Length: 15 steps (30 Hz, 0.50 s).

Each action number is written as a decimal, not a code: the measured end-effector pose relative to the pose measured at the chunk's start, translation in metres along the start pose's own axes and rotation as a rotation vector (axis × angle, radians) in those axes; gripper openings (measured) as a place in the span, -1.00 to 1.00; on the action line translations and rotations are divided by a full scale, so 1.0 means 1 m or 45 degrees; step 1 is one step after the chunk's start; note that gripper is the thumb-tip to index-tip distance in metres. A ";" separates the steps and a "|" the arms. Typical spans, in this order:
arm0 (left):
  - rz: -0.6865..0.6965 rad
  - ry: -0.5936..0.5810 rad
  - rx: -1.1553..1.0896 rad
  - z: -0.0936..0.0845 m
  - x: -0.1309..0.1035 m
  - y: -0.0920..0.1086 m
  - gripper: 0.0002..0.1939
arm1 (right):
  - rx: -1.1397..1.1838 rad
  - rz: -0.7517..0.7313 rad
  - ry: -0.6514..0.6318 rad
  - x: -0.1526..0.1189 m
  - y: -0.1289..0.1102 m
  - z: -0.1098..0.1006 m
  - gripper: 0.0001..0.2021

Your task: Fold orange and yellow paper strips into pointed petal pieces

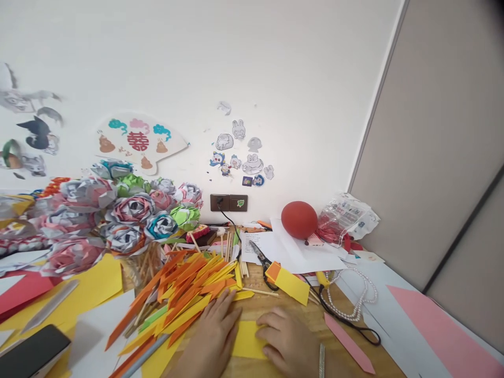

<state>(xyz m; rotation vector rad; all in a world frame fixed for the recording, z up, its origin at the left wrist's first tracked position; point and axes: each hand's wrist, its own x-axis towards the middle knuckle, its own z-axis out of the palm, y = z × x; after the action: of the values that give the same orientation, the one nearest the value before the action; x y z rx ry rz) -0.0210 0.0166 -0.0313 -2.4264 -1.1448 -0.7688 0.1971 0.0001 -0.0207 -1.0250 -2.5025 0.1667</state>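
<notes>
A small yellow paper rectangle (249, 340) lies flat on the wooden table between my hands. My left hand (212, 336) rests at its left edge, fingers stretched out and pointing away from me. Over the right end of the paper is my right hand (293, 338), its fingers bent and apart, their tips touching the sheet. Just beyond my left hand is a heap of folded orange and yellow paper strips (189, 278). Farther off to the right, a yellow folded paper with an orange end (291, 286) lies by black-handled scissors (264, 262).
Paper flowers (132, 210) crowd the back left. A black phone-like object (35, 349) lies front left. Behind the scissors sits a red balloon (299, 219). To the right are a pearl string (364, 304), a black cord (346, 317) and a pink paper strip (348, 341). A wall socket (238, 203) holds a plug.
</notes>
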 end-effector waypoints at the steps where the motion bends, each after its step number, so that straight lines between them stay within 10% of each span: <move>1: -0.013 -0.015 -0.021 0.001 0.000 -0.001 -0.74 | -0.027 -0.010 -0.004 0.000 0.000 0.000 -0.82; 15: -0.215 -0.112 -0.305 0.012 -0.003 -0.015 -0.60 | -0.190 -0.016 0.055 -0.001 0.002 -0.004 -0.82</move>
<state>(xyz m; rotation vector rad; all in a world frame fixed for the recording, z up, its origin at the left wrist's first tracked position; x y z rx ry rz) -0.0304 0.0304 -0.0412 -2.6048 -1.3764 -0.9051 0.2004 0.0008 -0.0176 -1.0589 -2.5119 -0.0470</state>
